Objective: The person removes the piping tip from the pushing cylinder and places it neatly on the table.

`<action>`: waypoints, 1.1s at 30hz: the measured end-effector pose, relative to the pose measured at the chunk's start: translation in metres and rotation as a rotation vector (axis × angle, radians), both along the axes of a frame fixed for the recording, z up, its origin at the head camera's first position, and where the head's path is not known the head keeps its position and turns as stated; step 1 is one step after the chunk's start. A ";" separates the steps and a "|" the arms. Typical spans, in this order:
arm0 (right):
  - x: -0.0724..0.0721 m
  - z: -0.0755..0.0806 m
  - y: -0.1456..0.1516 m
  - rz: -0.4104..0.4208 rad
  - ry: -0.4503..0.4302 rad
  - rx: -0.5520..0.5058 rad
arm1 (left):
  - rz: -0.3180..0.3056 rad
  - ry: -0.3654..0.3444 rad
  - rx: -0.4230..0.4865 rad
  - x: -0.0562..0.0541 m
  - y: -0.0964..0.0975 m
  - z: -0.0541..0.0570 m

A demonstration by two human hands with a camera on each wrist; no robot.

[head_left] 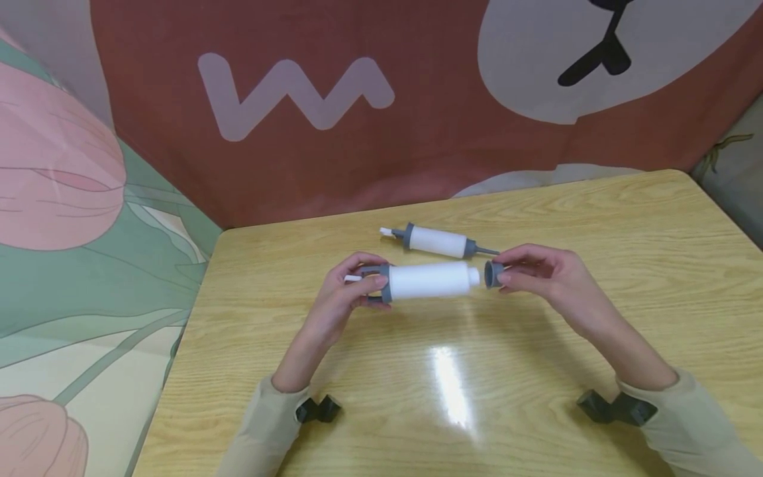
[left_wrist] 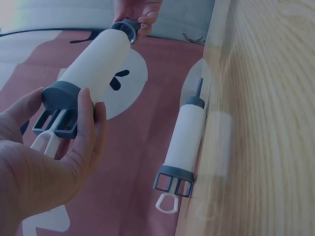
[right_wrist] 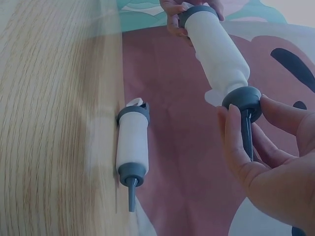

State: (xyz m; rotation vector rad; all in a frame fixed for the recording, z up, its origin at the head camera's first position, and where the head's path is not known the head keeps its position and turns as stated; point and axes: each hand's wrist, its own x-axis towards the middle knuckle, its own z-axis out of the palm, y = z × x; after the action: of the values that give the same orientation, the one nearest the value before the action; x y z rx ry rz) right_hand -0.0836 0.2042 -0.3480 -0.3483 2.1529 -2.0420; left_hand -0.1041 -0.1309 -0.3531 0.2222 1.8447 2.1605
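Observation:
My left hand [head_left: 342, 291] grips the grey handled end of a large white syringe barrel [head_left: 432, 279]. A white plunger ring [left_wrist: 47, 142] sticks out behind its grey collar [left_wrist: 61, 96]. The barrel lies sideways above the table, its short white neck [head_left: 473, 276] pointing right. Between thumb and fingers, my right hand [head_left: 554, 278] pinches a grey nozzle cap [right_wrist: 242, 102], its open side facing the neck. A small gap parts cap and neck in the head view. The nozzle's thin grey tube [right_wrist: 247, 132] runs back between the right fingers.
A second white and grey syringe [head_left: 438, 242], complete with nozzle and plunger ring, lies on the wooden table [head_left: 286, 245] just beyond my hands. Behind the table's far edge hangs a red-brown printed cloth [head_left: 334, 165]. Small black devices [head_left: 318, 409] sit at both sleeves.

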 end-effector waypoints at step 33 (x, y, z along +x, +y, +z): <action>-0.011 -0.013 0.006 -0.034 -0.010 0.058 | 0.028 -0.043 -0.041 -0.008 -0.005 -0.006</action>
State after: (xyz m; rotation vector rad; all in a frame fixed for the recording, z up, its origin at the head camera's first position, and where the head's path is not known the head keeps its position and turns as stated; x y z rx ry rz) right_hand -0.0949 0.2103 -0.3613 -0.2953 2.2218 -1.9904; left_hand -0.1117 -0.1362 -0.3593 0.1406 1.8776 2.1263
